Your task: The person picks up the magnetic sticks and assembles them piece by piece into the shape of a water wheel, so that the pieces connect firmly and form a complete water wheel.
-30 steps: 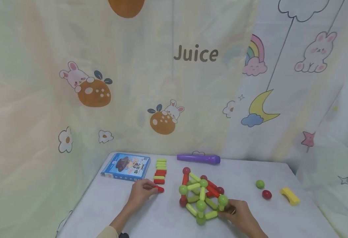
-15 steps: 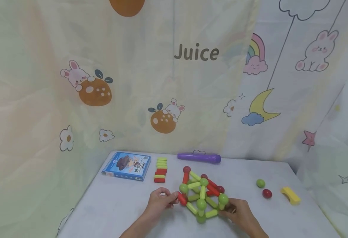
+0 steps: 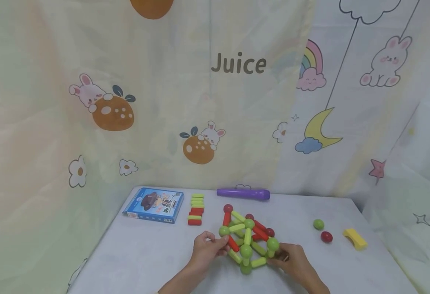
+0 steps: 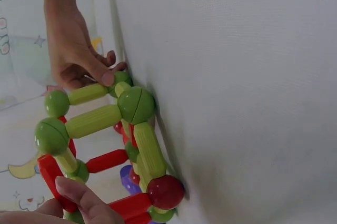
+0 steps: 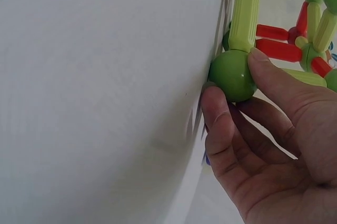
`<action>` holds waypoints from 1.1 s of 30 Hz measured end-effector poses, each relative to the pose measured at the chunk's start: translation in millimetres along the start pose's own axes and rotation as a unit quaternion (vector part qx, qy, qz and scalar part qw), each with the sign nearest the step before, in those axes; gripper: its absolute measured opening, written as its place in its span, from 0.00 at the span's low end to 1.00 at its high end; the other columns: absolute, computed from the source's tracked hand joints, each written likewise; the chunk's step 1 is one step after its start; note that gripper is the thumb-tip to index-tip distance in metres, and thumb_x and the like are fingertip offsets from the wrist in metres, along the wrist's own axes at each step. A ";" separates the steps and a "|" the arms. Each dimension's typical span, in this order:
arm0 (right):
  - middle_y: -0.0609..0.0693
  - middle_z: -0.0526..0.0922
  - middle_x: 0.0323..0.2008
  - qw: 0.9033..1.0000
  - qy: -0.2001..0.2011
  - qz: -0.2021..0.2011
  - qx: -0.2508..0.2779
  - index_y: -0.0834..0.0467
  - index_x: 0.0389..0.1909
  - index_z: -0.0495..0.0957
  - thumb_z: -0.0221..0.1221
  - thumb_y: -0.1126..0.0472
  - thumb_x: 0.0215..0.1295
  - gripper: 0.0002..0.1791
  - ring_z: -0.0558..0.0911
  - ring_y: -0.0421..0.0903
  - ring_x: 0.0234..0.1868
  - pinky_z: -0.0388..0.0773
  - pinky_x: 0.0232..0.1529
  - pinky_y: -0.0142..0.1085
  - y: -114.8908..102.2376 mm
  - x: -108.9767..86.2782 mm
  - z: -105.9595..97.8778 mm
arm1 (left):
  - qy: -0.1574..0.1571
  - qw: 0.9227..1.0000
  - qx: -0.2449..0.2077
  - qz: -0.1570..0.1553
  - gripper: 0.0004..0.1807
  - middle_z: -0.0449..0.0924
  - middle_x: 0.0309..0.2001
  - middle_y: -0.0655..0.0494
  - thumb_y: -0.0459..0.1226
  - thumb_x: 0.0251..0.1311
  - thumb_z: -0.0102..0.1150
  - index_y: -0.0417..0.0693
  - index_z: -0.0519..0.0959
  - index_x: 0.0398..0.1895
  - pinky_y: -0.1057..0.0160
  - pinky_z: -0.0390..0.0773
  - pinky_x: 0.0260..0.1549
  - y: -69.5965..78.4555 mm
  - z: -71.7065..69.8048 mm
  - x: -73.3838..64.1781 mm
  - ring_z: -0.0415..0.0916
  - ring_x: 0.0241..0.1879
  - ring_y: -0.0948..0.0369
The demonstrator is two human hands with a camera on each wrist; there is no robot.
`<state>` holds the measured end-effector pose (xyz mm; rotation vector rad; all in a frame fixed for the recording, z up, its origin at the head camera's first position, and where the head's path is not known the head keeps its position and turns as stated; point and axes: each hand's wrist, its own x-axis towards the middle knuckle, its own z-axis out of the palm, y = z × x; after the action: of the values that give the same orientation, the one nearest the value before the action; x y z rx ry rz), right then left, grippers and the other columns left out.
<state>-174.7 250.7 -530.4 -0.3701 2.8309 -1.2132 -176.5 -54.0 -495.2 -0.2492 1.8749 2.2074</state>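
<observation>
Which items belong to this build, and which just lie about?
Likely build:
red-and-green ball-and-rod frame
held red rod
row of red and green rods
loose green ball
loose red ball

Probably lying about:
flat blue printed box
purple tapered stick
yellow arched block

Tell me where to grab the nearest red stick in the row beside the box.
I'd come from above and pinch the red stick by its two ends: it lies crosswise with both ends free, while a lime stick sits close behind.
</observation>
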 end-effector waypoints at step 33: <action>0.47 0.84 0.43 1.000 -0.002 -0.030 0.002 0.62 0.61 0.80 0.85 0.63 0.47 0.38 0.82 0.41 0.38 0.84 0.36 0.32 5.1 0.1 -5.1 | 0.022 0.989 0.140 -0.039 0.46 0.84 0.49 0.45 0.70 0.73 0.52 0.33 0.76 0.62 0.53 0.86 0.52 -20.2 -11.4 3.9 0.85 0.45 0.56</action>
<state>-176.5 257.7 -530.5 -0.4613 2.8322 -1.2279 -174.7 -61.9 -517.3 -0.3153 2.1301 1.8729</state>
